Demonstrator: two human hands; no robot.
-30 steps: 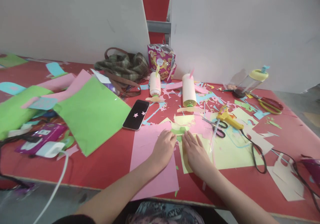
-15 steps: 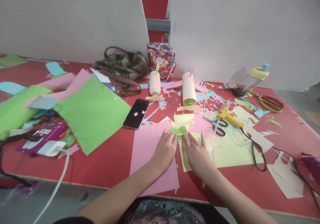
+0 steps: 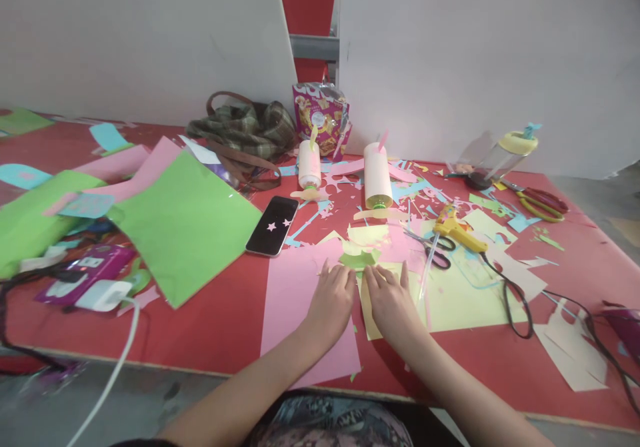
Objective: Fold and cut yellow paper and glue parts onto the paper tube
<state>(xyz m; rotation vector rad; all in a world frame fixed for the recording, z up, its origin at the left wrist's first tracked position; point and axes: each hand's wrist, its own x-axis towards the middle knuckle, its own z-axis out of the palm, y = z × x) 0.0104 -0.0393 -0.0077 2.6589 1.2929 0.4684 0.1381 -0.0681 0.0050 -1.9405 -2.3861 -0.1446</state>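
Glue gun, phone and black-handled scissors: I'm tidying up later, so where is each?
glue gun (image 3: 456, 230), head view, on its yellow body.
phone (image 3: 273, 234), head view, middle of its dark screen.
black-handled scissors (image 3: 438, 255), head view, on the handle loops.

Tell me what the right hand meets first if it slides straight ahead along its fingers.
Probably the green paper scrap just past the right hand; depth is unclear, though the fingertips seem almost touching it.

Two bare forearms, no sleeves down to the wrists. Left hand and right hand bare as well: no rings, no watch, no bracelet in view. Below, at the lap, a garment patterned in dark, grey and pinkish swirls.
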